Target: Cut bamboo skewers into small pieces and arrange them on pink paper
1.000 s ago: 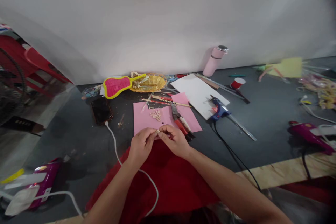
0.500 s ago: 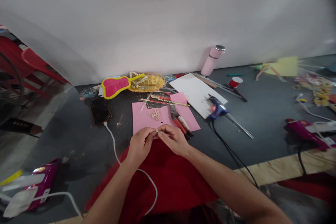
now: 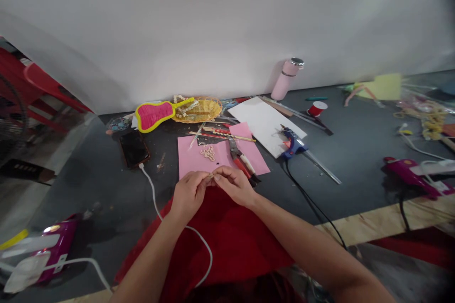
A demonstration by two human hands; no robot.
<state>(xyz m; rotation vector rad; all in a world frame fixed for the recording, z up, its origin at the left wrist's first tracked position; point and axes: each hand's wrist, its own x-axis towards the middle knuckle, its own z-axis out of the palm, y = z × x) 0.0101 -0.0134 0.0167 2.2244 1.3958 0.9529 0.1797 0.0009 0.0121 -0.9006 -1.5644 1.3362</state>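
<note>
My left hand (image 3: 191,193) and my right hand (image 3: 235,186) meet at the fingertips over the near edge of a pink sheet (image 3: 187,154). Both pinch one small pale piece (image 3: 211,176), too small to name. Just beyond them a little heap of pale beads (image 3: 208,153) lies on the sheet. Pliers with red handles (image 3: 241,163) rest to the right of the heap. Thin sticks (image 3: 223,135) lie across the sheet's far side.
A phone (image 3: 134,148) with a white cable sits left. Behind are a pink and yellow paddle shape (image 3: 154,116) and a wicker basket (image 3: 209,110). To the right are a white board (image 3: 265,125), blue glue gun (image 3: 294,144), thread spool (image 3: 317,108) and pink bottle (image 3: 286,78).
The whole view has shifted slightly. My hands remain together, with only a slight change at the fingertips around the small piece.
</note>
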